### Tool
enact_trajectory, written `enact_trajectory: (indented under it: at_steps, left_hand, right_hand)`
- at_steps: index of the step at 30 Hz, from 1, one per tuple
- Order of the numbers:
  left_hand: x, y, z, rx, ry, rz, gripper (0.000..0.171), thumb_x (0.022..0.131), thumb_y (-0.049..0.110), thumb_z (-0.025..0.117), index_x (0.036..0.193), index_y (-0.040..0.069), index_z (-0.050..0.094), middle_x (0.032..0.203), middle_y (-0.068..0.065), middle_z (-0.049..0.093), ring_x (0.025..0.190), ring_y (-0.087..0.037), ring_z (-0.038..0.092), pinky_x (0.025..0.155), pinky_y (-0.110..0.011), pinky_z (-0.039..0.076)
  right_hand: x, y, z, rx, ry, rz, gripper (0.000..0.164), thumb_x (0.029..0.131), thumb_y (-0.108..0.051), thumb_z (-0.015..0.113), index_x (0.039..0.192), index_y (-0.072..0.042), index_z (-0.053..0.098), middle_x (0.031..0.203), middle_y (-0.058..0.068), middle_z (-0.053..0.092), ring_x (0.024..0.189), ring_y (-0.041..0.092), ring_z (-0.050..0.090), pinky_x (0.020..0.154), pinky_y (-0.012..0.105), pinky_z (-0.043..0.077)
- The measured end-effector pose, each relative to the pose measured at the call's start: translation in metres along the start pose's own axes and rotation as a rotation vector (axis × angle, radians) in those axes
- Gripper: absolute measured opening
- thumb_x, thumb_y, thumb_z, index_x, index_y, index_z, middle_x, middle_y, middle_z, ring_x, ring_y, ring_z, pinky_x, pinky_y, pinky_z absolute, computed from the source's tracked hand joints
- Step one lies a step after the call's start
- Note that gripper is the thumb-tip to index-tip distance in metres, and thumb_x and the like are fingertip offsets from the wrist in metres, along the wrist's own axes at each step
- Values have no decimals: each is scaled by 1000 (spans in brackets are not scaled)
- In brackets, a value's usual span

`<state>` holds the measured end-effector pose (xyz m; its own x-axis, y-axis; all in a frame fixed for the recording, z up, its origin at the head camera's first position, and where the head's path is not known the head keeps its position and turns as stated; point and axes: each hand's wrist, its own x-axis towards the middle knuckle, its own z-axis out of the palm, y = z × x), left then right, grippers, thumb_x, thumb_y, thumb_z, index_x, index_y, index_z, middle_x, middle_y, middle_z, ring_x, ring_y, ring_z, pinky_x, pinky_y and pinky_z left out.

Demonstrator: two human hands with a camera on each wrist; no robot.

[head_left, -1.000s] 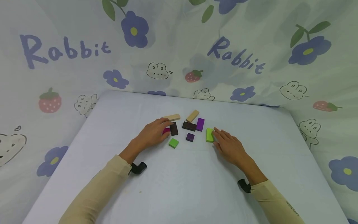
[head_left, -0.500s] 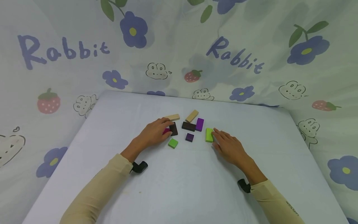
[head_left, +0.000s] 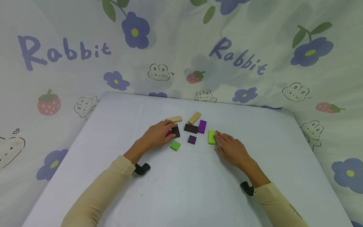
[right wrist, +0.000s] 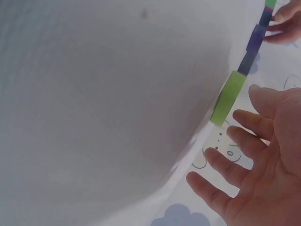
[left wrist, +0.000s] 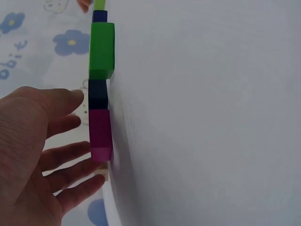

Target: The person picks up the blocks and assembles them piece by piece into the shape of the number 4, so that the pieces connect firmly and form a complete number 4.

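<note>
My left hand [head_left: 156,135] reaches over a magenta block [head_left: 168,133], covering part of it. Its fingertips overlap the edge of a dark brown block [head_left: 176,131] in the head view. From the left wrist, the fingers look loosely spread beside the magenta block [left wrist: 100,134], with nothing gripped. A small green block [head_left: 175,145] lies just nearer than the left thumb. On the other side, my right hand [head_left: 232,148] lies with extended fingers along the right edge of a lime green block [head_left: 211,137]. The right wrist view shows these fingers spread apart, holding nothing.
Between the hands lie a second dark brown block [head_left: 191,128], a purple block [head_left: 202,126] against its end, and a small dark purple block [head_left: 192,139]. Two pale wooden blocks [head_left: 194,118] [head_left: 175,119] lie farther back. A printed curtain [head_left: 181,47] hangs behind the white table [head_left: 181,195].
My left hand has edged slightly right, over more of the magenta block and nearer the dark brown one. The right hand stays beside the lime green block. The blocks keep their arrangement.
</note>
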<state>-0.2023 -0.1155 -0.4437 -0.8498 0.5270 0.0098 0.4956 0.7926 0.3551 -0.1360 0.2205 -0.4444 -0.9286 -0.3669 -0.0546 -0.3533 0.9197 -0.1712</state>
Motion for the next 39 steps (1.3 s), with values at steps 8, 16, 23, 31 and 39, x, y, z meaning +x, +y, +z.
enact_trajectory:
  at_steps: [8,16,23,31,39]
  left_hand:
    - [-1,-2,1,-3,2,-6,52,99,33,67,145,13,55,146,-14,52,132,-32,53,106,-52,45]
    - [1,-3,-1,-5,14,4,52,98,32,68,145,13,56,145,-14,52,130,-32,54,104,-54,46]
    - [3,-2,0,-4,-7,5,53,98,32,68,145,13,55,143,-15,54,126,-32,57,103,-52,47]
    - [4,-3,-1,8,-7,9,54,98,32,68,146,12,54,143,-15,55,126,-32,56,103,-52,47]
    - [3,-2,-3,23,-24,6,56,99,36,66,146,10,53,144,-15,54,130,-33,54,105,-52,46]
  right_hand:
    - [0,0,1,1,-1,-2,53,104,-29,59,151,-9,46,161,9,37,142,37,40,107,61,39]
    - [1,0,0,3,20,-13,51,104,-27,60,150,-9,47,159,10,39,140,38,42,104,61,41]
    - [-1,-1,1,3,11,-3,50,105,-26,58,151,-9,47,159,9,39,140,36,43,104,59,42]
    - [-1,-1,3,0,27,-13,49,104,-25,58,149,-8,49,158,9,41,138,36,45,104,57,43]
    - [0,-2,3,7,4,-1,49,104,-26,59,149,-9,50,159,7,40,139,34,45,104,58,43]
